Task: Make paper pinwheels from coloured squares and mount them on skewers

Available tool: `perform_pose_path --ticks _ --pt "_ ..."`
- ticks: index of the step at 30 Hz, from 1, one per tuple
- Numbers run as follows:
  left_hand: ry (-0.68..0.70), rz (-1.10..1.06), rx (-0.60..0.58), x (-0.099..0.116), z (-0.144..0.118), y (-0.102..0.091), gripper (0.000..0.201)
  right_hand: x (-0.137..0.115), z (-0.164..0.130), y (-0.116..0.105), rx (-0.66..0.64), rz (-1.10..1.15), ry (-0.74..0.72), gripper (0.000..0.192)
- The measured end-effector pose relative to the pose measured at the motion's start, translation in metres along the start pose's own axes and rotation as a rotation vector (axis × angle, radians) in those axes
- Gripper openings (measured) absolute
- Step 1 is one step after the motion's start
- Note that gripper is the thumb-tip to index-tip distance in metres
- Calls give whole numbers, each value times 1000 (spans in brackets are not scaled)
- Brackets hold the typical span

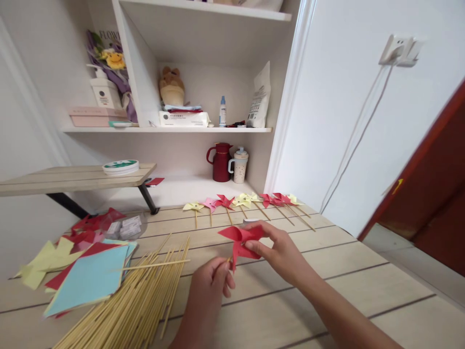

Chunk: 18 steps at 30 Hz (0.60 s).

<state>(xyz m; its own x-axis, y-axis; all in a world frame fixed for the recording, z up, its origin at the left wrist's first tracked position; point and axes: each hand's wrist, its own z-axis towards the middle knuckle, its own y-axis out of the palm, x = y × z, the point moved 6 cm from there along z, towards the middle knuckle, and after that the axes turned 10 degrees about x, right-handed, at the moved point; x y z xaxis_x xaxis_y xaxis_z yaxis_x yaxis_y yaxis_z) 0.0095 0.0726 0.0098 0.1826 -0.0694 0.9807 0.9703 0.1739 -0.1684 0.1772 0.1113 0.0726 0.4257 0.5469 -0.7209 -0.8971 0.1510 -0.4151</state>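
A red paper pinwheel is held above the middle of the table. My right hand grips it from the right, with thumb and fingers closed on its paper blades. Just below and to the left, my left hand is pinched around a thin wooden stick, whose tip shows at the pinwheel's lower edge; most of the stick is hidden by the hand. Whether stick and pinwheel are joined cannot be seen. Left of my left hand lies a loose bundle of wooden sticks, with one stick lying across it.
Finished yellow, pink and red pinwheels lie in a row at the table's back. Blue paper sheets, yellow cut paper and a clear container of small white boxes sit left. A small raised shelf stands behind them.
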Motion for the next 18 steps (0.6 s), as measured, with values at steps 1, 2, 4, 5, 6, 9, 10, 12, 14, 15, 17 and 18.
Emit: perform_pose_path --ticks 1,2,4,5,6,9,10,12,14,15,17,18 --pt "-33 -41 -17 1 0 1 30 0 0 0 -16 30 9 22" --pt "-60 -70 -29 1 1 1 30 1 0 1 -28 50 23 27" --pt "-100 -117 -55 1 2 1 32 4 0 2 -39 66 63 37" --pt "-110 -141 -70 0 3 1 33 7 0 2 -39 66 79 41" --pt "-113 -161 -80 0 3 1 34 9 -1 2 -32 61 88 43" --pt "-106 -202 -82 -2 4 -1 36 15 -1 0 21 41 79 45" --pt "-107 -210 -77 -2 4 -2 36 17 -1 -1 48 36 83 45" --pt "-114 -222 -71 -2 2 -3 36 22 -1 -3 101 32 113 45" --pt "-123 -221 -60 -1 1 -3 36 26 -2 -6 147 45 139 45" --pt "-129 -219 -51 -1 0 -4 36 27 -2 -6 163 54 145 45" --pt "-145 -223 -37 -3 -1 -3 34 27 -2 -6 177 64 150 45" --pt "-153 -229 -32 -4 -1 -3 33 27 -3 -6 177 64 150 45"
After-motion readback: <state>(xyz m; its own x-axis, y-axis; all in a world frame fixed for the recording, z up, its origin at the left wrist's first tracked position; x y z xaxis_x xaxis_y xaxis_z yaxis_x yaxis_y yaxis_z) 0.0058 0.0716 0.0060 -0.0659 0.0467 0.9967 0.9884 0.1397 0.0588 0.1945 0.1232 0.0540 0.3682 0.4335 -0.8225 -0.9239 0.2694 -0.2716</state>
